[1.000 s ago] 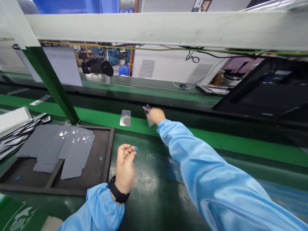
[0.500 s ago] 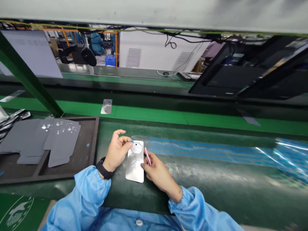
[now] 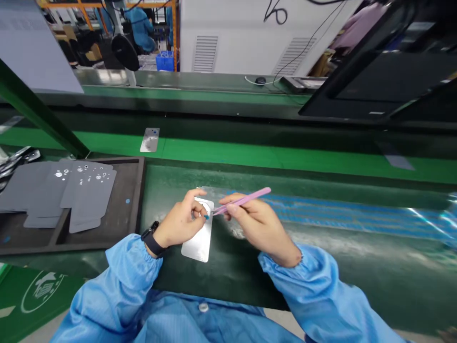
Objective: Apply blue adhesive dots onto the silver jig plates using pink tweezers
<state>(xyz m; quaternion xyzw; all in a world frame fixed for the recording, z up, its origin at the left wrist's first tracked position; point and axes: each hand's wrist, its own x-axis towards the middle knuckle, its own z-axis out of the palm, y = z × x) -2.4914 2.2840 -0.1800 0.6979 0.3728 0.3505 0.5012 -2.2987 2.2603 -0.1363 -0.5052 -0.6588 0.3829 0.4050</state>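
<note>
A silver phone back cover [image 3: 198,244] with a round camera area lies on the green bench in front of me. Over its upper part is my left hand [image 3: 183,220], thumb and forefinger pinched on a small blue tab [image 3: 206,217]. My right hand [image 3: 254,218] grips pink tweezers [image 3: 246,199], their tips beside the camera area at the cover's upper right edge. Whether those tips touch the cover or the tab I cannot tell. Part of the camera area is hidden by my left fingers.
Left of me, a dark tray [image 3: 141,200] holds several grey die-cut sheets [image 3: 91,195]. Another silver cover [image 3: 150,140] lies on the green strip [image 3: 228,148] behind. Blue-marked clear film [image 3: 321,212] stretches across the bench to the right. A green post [image 3: 39,112] slants at the left.
My right hand has lifted off the cover's right edge and turned the tweezers toward the camera area. The blue tab in my left fingers has moved right and slightly down. The view has tilted down.
</note>
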